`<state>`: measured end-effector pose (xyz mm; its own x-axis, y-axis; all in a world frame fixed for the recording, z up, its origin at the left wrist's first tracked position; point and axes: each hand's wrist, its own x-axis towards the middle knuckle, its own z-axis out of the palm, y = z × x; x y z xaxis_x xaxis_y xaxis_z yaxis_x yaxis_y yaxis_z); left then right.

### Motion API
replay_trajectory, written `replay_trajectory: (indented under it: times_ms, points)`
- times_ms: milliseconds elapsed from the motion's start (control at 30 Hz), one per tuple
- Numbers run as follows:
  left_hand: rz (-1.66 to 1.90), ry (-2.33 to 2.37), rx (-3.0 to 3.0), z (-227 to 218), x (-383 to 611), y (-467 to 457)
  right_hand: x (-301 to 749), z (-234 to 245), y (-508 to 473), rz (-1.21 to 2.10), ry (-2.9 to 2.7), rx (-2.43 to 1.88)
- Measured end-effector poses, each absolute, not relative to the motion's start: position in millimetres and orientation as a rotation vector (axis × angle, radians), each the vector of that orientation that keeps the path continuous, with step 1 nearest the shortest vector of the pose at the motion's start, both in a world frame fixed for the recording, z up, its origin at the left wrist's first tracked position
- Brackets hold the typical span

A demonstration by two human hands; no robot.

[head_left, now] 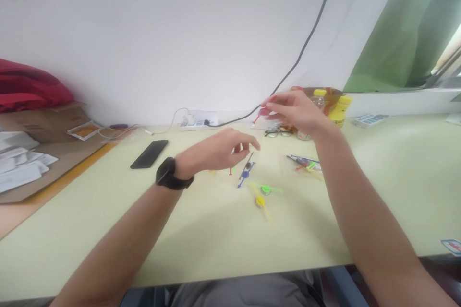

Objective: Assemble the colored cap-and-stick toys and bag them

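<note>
Raised above the table, my right hand [293, 109] pinches a red plastic arrow spinner [264, 112] between thumb and fingers. My left hand [230, 148], with a black watch on the wrist, hovers lower with its thumb and index finger apart and nothing visible between them. Just beyond its fingertips lie a blue arrow spinner [245, 174] and a black one [248, 165]. Closer to me are a green spinner [265, 190] and a yellow spinner [260, 201], almost touching. Another red piece [231, 171] shows partly beneath my left hand. Several mixed spinners [306, 163] are heaped near my right forearm.
A black phone [149, 154] lies to the left. Eyeglasses [279, 133], a clear bottle with a yellow cap [319, 98] and a yellow container [338, 112] stand behind my right hand. A power strip [194, 126] runs along the wall. Papers [23, 165] and cardboard sit far left.
</note>
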<state>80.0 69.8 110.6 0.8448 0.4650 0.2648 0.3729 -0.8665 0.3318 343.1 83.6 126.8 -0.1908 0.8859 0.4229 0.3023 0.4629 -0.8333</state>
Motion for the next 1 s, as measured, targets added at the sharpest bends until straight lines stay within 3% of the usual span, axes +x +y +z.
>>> replay_trajectory:
  times_ms: [233,533,700,833,1000]
  points:
    - [0.441,0.658,2.773,112,81,66,319,143,57,0.647,-2.088,-1.113]
    - [0.501,0.674,2.769,111,79,69,350,127,82,0.526,-2.260,-1.401]
    - [0.489,0.732,2.776,114,71,76,341,95,103,0.932,-2.563,-1.792]
    - [0.473,0.767,2.811,116,66,80,296,72,103,1.362,-2.760,-1.760]
    - [0.421,0.788,2.810,116,65,82,256,56,94,1.489,-2.960,-1.547]
